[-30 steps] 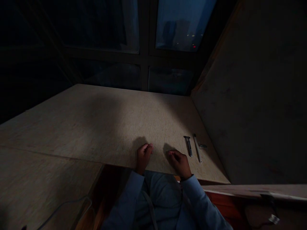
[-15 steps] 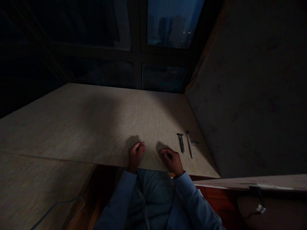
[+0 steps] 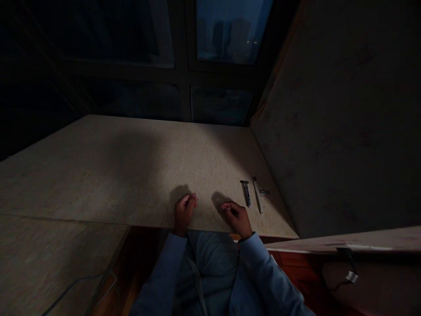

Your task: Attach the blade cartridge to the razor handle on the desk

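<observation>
My left hand (image 3: pixel 184 211) rests near the front edge of the pale worktop (image 3: pixel 197 158), fingers curled in with the thumb on top and nothing showing in them. To its right, my right hand (image 3: pixel 236 216) is also closed in a loose curl, its fingertips pressed together; no object shows there either. Just beyond the right hand lies a razor (image 3: pixel 246 194) with a dark head and handle. Beside it is a slim, light-handled toothbrush (image 3: pixel 258 196) with a dark head. A small dark bar-shaped piece (image 3: pixel 265 192) sits further right. Neither hand touches these things.
A dark wall (image 3: pixel 335 131) borders the worktop on the right, and a window (image 3: pixel 226 33) stands at the back. A lower surface (image 3: pixel 39 259) at the left carries a cable (image 3: pixel 79 279). Another cord with a white tag (image 3: pixel 351 276) hangs at lower right.
The view has shifted slightly, so the razor, toothbrush and small piece appear a little further left and higher. Both hands keep nearly the same closed pose.
</observation>
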The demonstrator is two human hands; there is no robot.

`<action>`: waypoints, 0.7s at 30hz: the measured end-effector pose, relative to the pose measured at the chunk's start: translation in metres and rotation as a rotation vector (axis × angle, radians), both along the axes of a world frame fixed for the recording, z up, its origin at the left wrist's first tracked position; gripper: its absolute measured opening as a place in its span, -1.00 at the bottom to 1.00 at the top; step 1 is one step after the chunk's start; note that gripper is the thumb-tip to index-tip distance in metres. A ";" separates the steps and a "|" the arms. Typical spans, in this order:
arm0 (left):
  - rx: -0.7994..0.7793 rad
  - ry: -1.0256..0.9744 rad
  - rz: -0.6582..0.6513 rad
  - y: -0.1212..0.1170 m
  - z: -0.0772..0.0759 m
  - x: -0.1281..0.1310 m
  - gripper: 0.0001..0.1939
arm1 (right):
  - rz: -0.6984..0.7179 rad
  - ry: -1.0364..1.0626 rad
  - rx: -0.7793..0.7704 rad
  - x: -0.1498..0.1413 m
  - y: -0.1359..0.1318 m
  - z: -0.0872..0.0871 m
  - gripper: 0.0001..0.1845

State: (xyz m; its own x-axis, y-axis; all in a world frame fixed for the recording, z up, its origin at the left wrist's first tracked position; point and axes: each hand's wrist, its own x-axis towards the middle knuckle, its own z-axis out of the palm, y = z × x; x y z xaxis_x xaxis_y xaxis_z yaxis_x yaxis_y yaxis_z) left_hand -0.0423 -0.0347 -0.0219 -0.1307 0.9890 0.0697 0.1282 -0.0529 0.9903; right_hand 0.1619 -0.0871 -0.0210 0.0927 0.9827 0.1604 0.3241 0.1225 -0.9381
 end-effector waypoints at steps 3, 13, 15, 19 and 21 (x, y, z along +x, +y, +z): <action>0.003 -0.034 -0.001 -0.001 -0.001 0.000 -0.62 | -0.057 0.079 -0.020 0.006 -0.007 -0.004 -0.68; 0.009 -0.091 -0.009 -0.001 0.000 -0.001 -0.64 | -0.314 -0.184 0.118 0.121 0.002 0.025 -0.55; 0.011 -0.098 -0.009 -0.001 0.000 -0.001 -0.65 | -0.231 -0.371 0.090 0.151 0.014 0.024 -0.42; 0.012 -0.103 -0.005 -0.001 0.000 -0.002 -0.66 | -0.081 -0.633 0.016 0.190 0.038 0.010 -0.40; 0.017 -0.106 -0.008 -0.002 0.000 -0.002 -0.65 | -0.020 -0.720 -0.056 0.197 0.045 0.003 -0.43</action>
State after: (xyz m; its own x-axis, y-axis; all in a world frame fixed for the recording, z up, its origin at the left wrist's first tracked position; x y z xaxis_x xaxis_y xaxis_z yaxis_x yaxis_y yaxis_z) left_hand -0.0444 -0.0363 -0.0222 -0.1307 0.9887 0.0729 0.0219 -0.0706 0.9973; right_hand 0.3591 -0.0416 -0.0177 0.0010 0.9905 0.1374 0.8660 0.0679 -0.4955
